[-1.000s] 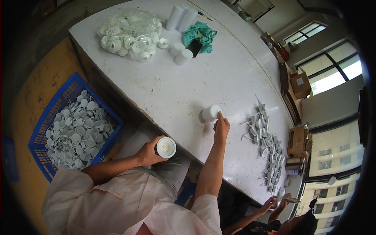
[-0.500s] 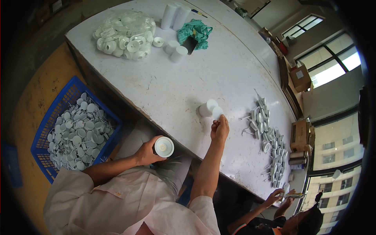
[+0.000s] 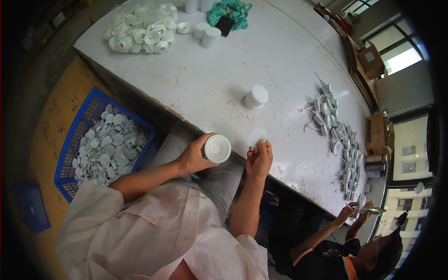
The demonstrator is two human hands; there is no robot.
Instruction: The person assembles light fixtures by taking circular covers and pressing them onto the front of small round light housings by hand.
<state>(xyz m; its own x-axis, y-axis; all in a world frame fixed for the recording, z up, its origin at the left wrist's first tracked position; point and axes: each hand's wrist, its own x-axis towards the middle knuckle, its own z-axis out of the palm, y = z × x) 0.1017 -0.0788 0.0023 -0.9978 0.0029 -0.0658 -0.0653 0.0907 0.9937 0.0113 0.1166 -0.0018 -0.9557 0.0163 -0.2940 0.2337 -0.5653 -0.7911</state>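
Note:
My left hand is wrapped around a white round lamp housing, its open face turned up and a pale yellowish centre showing inside. Between the fingertips of my right hand is a thin translucent white disc, held above the table edge just right of the housing. Disc and housing are apart. Farther in on the table stands a short white stack of discs, touched by neither hand.
A blue basket full of grey-white round parts with wires stands at left. On the table lie a clear bag of white rings, white cylinders, a green cloth and wired lamp parts. A co-worker sits at lower right.
My right hand has drawn back from beside the stack toward me with the disc. My left hand has brought the housing closer to it. The view has shifted too.

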